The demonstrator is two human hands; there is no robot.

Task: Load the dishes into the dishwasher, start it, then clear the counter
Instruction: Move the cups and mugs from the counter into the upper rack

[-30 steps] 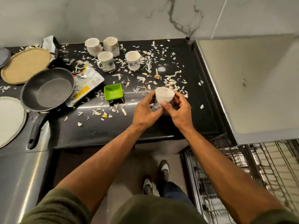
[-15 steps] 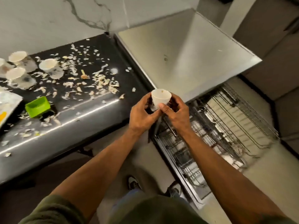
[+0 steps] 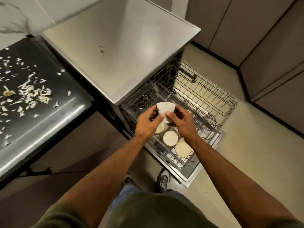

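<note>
- A counter [image 3: 41,116] lies at left, the dishwasher [image 3: 115,51] just beside it on the right, and cabinets [image 3: 271,46] stand well beyond at far right.
- Scraps [image 3: 31,92] lie scattered on the counter.
- Two wire racks stand drawn out in front of the dishwasher, the far rack [image 3: 213,94] behind the near rack [image 3: 185,163].
- Three dishes [image 3: 170,138] sit in the near rack.
- A cup [image 3: 165,110], held between the left hand [image 3: 147,125] and the right hand [image 3: 183,122], hangs above those dishes.
</note>
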